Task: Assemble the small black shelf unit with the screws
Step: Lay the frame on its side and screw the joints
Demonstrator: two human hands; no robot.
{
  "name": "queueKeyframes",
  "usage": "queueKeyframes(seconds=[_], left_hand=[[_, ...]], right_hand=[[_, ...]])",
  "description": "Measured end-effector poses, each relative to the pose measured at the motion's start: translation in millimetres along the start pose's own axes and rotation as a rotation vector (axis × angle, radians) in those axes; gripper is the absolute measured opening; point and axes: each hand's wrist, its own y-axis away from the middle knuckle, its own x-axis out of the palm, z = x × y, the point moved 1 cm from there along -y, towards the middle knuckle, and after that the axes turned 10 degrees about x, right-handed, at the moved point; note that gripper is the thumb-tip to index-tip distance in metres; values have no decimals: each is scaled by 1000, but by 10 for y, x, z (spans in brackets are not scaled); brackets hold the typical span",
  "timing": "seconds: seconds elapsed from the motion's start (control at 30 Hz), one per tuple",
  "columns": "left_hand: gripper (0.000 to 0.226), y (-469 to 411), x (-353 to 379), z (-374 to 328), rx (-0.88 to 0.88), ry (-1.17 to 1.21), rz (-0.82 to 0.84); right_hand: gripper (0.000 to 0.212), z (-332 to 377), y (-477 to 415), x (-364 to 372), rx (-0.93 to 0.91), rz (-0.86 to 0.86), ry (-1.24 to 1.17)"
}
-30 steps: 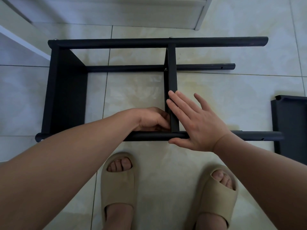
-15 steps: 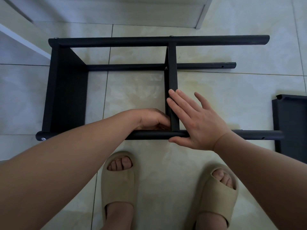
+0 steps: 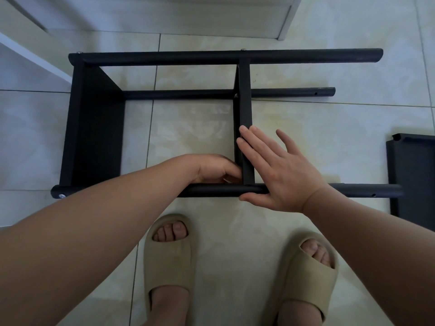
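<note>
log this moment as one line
step: middle panel to near pole | left hand: fingers curled at joint, contents hidden | right hand: flat on panel and pole | spare panel: on floor, right

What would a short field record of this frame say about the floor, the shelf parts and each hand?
floor: pale tiles
frame: lying on its side
end panel: at the frame's left end
middle panel: set between the poles
right hand: flat, fingers on middle panel, thumb against near pole
left hand: curled at the panel-pole joint; contents hidden
screw: in near pole's left end
spare panel: on floor, right edge
</note>
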Motion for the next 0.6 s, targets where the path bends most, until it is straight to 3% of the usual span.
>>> queueKeyframes(seconds=[0.2,0.33,0.4,0.6], left_hand=[[37,-3,-10,1,23,37,-7],[16,-6,-13,9,40,133,-10],[17,-14,-16,17,39,180,-14],[17,4,-5,1,13,25,0]], right_hand=[[101,-3,-2,-7,2,5,-1],[102,0,-2,-4,4,9,-5],[102,-1,-5,-3,3,7,-2],[101,-1,-8,1,-2,1,3]])
